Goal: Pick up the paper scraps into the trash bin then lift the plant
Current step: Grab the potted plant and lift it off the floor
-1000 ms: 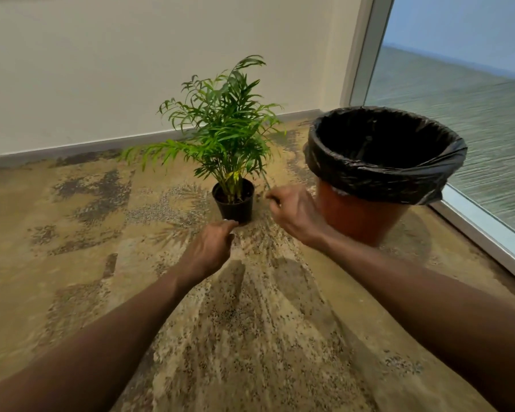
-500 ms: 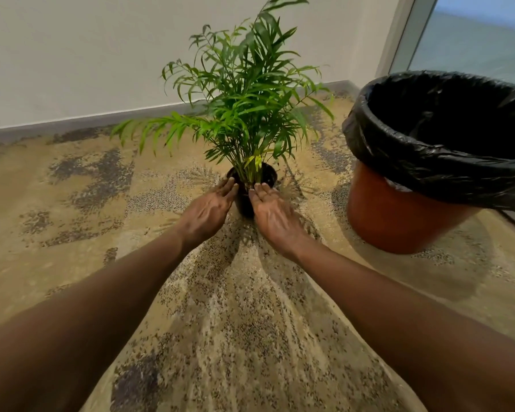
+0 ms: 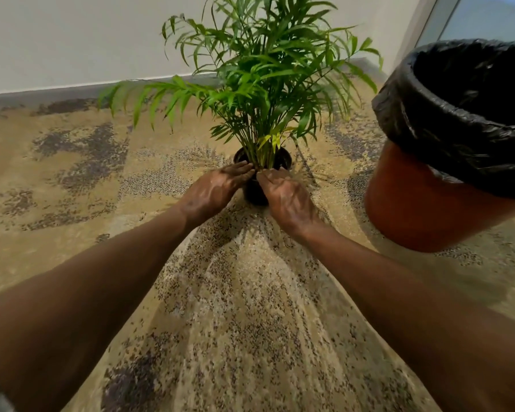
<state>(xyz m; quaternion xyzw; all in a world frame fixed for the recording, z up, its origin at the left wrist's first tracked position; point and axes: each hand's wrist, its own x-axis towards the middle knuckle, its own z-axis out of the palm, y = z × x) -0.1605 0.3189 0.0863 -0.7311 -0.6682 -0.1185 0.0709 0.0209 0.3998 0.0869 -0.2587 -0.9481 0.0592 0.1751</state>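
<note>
I count one plant (image 3: 262, 84) in one black pot (image 3: 252, 190), one orange bin (image 3: 434, 209) with one black liner (image 3: 446, 126), one patterned carpet (image 3: 235, 307), and my two hands, left (image 3: 213, 190) and right (image 3: 286, 197).

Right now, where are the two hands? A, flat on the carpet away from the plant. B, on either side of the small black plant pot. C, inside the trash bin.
B: the left hand and right hand flank the black pot, fingers at its rim.
</note>
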